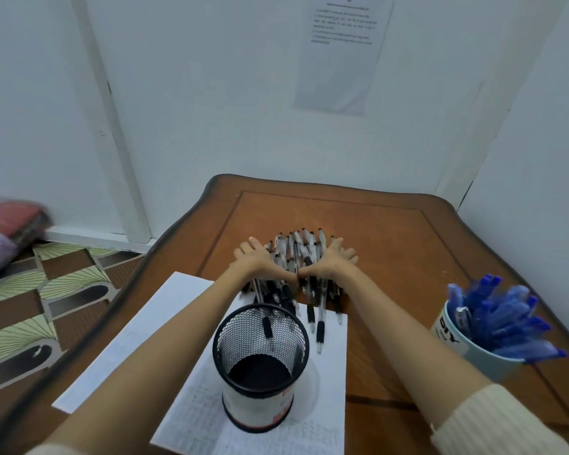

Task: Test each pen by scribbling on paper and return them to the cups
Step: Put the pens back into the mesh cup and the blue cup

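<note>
Both hands, left hand (256,260) and right hand (330,261), fingers spread flat, corral the black pens (296,254) mid-tabletop; gather evenly, letting none roll away.

A brown wooden table (408,244) carries a heap of black pens (296,251) lying between the left hand's fingers (243,252) and the right hand's fingers (349,254), white paper (165,323) nearer than them, and a pale blue mug (463,353) well right of both

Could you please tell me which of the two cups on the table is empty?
The black mesh cup standing on the paper: its dark bottom shows bare, while the light blue mug on the right is packed with blue pens.
</note>
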{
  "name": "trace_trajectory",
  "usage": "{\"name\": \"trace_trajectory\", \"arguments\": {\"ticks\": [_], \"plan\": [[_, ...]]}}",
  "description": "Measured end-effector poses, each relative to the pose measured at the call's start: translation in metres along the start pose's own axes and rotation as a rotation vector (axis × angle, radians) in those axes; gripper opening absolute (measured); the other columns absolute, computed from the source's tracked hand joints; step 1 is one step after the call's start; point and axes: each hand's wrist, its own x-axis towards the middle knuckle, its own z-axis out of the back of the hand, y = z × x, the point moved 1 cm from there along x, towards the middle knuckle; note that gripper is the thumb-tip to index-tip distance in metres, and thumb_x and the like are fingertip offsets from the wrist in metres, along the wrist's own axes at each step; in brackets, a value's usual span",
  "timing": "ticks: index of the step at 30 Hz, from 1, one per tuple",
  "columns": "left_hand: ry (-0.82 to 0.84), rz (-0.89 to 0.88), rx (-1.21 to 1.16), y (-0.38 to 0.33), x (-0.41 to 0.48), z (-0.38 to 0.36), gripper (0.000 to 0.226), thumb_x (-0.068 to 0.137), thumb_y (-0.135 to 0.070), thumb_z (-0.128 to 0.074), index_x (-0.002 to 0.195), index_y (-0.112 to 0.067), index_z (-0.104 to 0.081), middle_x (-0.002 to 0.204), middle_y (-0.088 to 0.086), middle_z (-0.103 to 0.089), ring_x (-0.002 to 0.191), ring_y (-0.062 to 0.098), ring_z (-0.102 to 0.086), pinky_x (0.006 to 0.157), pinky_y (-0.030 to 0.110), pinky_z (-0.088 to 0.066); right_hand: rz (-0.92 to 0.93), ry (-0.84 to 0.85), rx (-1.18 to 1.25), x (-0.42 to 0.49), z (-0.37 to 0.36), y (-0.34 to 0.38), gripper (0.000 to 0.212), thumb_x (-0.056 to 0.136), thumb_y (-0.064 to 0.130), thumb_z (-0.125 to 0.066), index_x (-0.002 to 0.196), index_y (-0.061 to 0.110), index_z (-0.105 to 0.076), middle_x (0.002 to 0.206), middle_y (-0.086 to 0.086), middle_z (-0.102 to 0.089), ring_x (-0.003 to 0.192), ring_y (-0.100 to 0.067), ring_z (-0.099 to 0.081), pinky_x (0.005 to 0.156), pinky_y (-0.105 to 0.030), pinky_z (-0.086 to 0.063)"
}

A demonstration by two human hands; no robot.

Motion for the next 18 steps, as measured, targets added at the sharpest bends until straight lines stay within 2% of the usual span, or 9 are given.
{"name": "trace_trajectory", "arguments": {"ticks": [6,9,11,12,13,14,15,16,18], "plan": [[-0.040,0.030,0.049,0.007,0.006,0.002,0.121,0.071,-0.071,-0.061,0.145,0.005,-0.003,0.149,0.024,-0.015,0.138,0.038,-0.018,0.113,0.046,-0.027,-0.012,0.013,0.022,0.004,-0.002,0.002,0.116,0.078,0.046,-0.071,0.148,0.004,0.011,0.154,-0.022,-0.001,0.143,-0.038,-0.001,0.114,-0.047,-0.018],[-0.082,0.039,0.019,0.005,0.005,0.003,0.113,0.073,-0.066,-0.063,0.144,0.005,-0.010,0.146,0.023,-0.021,0.136,0.036,-0.023,0.111,0.043,-0.029,0.000,0.016,0.029,0.006,-0.009,0.005,0.113,0.076,0.046,-0.073,0.148,0.001,0.001,0.153,-0.022,-0.013,0.141,-0.037,-0.014,0.113,-0.044,-0.023],[-0.106,0.026,-0.015,0.005,0.005,0.005,0.100,0.076,-0.062,-0.063,0.140,0.005,-0.024,0.140,0.021,-0.034,0.131,0.034,-0.035,0.106,0.039,-0.034,0.017,-0.025,0.035,0.007,-0.015,0.007,0.111,0.073,0.047,-0.075,0.147,-0.001,-0.008,0.150,-0.021,-0.023,0.138,-0.035,-0.024,0.110,-0.042,-0.029],[-0.119,0.004,-0.043,0.005,0.007,0.004,0.086,0.077,-0.058,-0.066,0.131,0.002,-0.039,0.130,0.018,-0.046,0.122,0.031,-0.046,0.098,0.037,-0.042,0.025,-0.044,0.030,0.006,-0.017,0.008,0.109,0.072,0.047,-0.076,0.146,-0.001,-0.011,0.148,-0.020,-0.027,0.136,-0.035,-0.027,0.109,-0.041,-0.031],[-0.137,-0.010,-0.084,0.007,0.011,0.003,0.063,0.076,-0.053,-0.069,0.112,-0.003,-0.053,0.111,0.012,-0.057,0.103,0.025,-0.058,0.083,0.033,-0.050,0.033,-0.056,0.022,0.006,-0.018,0.009,0.107,0.072,0.047,-0.077,0.145,-0.001,-0.014,0.146,-0.020,-0.030,0.135,-0.034,-0.030,0.108,-0.040,-0.032],[-0.180,-0.028,-0.116,0.009,0.012,0.002,0.043,0.076,-0.047,-0.072,0.088,-0.009,-0.055,0.089,0.005,-0.058,0.082,0.019,-0.060,0.064,0.026,-0.051,0.040,-0.059,0.022,0.007,-0.019,0.010,0.105,0.072,0.047,-0.076,0.144,-0.002,-0.016,0.144,-0.020,-0.032,0.133,-0.034,-0.032,0.106,-0.040,-0.034],[-0.226,-0.027,-0.140,0.011,0.012,0.000,0.038,0.077,-0.042,-0.072,0.073,-0.013,-0.048,0.074,0.000,-0.052,0.069,0.016,-0.054,0.052,0.022,-0.044,0.049,-0.062,0.021,0.008,-0.020,0.011,0.103,0.072,0.047,-0.076,0.143,-0.002,-0.019,0.142,-0.020,-0.035,0.131,-0.034,-0.035,0.104,-0.039,-0.036],[-0.256,-0.029,-0.149,0.012,0.010,0.001,0.041,0.078,-0.040,-0.072,0.067,-0.014,-0.042,0.068,-0.001,-0.047,0.065,0.015,-0.050,0.048,0.021,-0.038,0.052,-0.058,0.011,0.009,-0.020,0.012,0.099,0.072,0.048,-0.076,0.141,-0.002,-0.026,0.135,-0.019,-0.042,0.124,-0.032,-0.042,0.098,-0.038,-0.041],[-0.275,-0.039,-0.177,0.015,0.011,0.002,0.043,0.078,-0.039,-0.071,0.066,-0.015,-0.038,0.067,-0.002,-0.044,0.067,0.016,-0.049,0.049,0.022,-0.036,0.079,-0.045,-0.005,0.012,-0.019,0.012,0.065,0.073,0.047,-0.075,0.114,0.002,-0.051,0.100,-0.008,-0.053,0.089,-0.020,-0.054,0.072,-0.028,-0.047]]}}
